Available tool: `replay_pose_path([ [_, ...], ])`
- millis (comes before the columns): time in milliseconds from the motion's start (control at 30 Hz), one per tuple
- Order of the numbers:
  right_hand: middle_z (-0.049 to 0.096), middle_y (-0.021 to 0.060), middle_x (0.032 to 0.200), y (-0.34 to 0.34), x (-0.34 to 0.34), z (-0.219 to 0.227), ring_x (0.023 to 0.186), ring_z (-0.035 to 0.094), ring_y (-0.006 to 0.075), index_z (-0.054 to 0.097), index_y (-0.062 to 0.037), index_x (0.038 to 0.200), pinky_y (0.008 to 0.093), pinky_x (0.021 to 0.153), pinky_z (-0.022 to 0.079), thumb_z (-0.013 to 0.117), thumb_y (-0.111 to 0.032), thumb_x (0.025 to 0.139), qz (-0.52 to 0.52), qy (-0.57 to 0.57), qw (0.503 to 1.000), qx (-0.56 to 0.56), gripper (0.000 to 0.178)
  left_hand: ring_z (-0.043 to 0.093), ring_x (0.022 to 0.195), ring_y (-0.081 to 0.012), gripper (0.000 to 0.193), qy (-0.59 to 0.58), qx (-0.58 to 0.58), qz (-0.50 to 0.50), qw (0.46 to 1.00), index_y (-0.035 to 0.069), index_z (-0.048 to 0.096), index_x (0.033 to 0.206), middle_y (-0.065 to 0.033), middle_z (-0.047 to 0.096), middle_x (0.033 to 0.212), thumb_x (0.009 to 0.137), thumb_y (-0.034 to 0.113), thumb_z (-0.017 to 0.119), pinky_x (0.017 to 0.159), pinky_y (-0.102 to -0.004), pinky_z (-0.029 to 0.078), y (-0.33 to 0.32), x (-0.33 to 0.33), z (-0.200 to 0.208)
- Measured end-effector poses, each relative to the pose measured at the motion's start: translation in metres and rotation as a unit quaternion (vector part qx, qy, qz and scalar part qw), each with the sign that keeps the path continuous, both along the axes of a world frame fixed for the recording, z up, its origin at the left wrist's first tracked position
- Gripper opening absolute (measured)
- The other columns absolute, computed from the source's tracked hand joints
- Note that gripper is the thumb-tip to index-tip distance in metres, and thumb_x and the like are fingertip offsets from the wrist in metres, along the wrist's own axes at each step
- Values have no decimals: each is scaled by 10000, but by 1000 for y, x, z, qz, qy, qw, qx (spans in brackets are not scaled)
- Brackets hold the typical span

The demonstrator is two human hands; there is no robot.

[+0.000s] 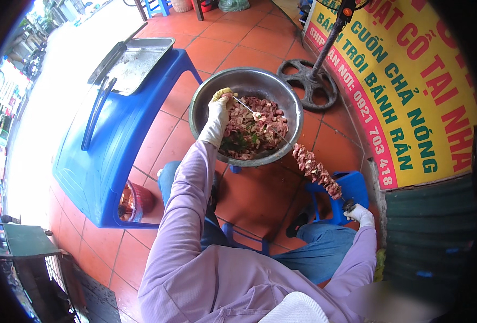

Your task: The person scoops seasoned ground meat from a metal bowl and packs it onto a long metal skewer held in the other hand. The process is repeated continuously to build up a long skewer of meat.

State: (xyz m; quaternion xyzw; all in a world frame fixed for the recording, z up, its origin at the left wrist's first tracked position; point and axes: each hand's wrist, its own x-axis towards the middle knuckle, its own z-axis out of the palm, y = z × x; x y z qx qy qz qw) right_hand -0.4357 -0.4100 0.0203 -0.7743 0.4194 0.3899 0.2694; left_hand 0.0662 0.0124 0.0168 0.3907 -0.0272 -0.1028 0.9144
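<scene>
Yellow lettered banner (402, 89), skewered meat (315, 169)

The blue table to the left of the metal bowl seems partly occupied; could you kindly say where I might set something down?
The blue table looks bare at its near end, nearer the person than the tongs, and between them and the edge facing the metal bowl. Its far end is crowded by the tray.

One bowl (252, 78), one meat skewer (316, 171)
</scene>
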Motion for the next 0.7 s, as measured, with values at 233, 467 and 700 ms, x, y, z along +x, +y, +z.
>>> replay_pose_path([
  [233, 656, 26, 674, 3, 2, 4, 543, 513, 111, 654, -73, 773, 297, 519, 422, 726, -274, 784, -23, 1, 1000, 0, 214, 639, 915, -295, 171, 65, -46, -36, 996, -27, 546, 1051, -154, 631, 972, 924, 46, 457, 763, -343, 546, -7, 5, -11],
  [467, 658, 26, 677, 4, 4, 7, 547, 513, 114, 658, -78, 778, 302, 522, 423, 724, -269, 784, -4, 4, 1000, -6, 203, 635, 935, -306, 229, 71, -15, -67, 995, -35, 525, 1093, -188, 620, 1016, 945, 105, 421, 771, -357, 552, -7, 2, -10],
  [700, 660, 23, 683, 6, 4, 10, 550, 516, 112, 660, -76, 784, 302, 528, 426, 724, -278, 782, -6, 3, 1000, -6, 212, 645, 917, -300, 252, 85, 23, -92, 992, -30, 540, 1086, -178, 630, 1000, 951, 145, 418, 781, -376, 550, -10, 2, -1],
])
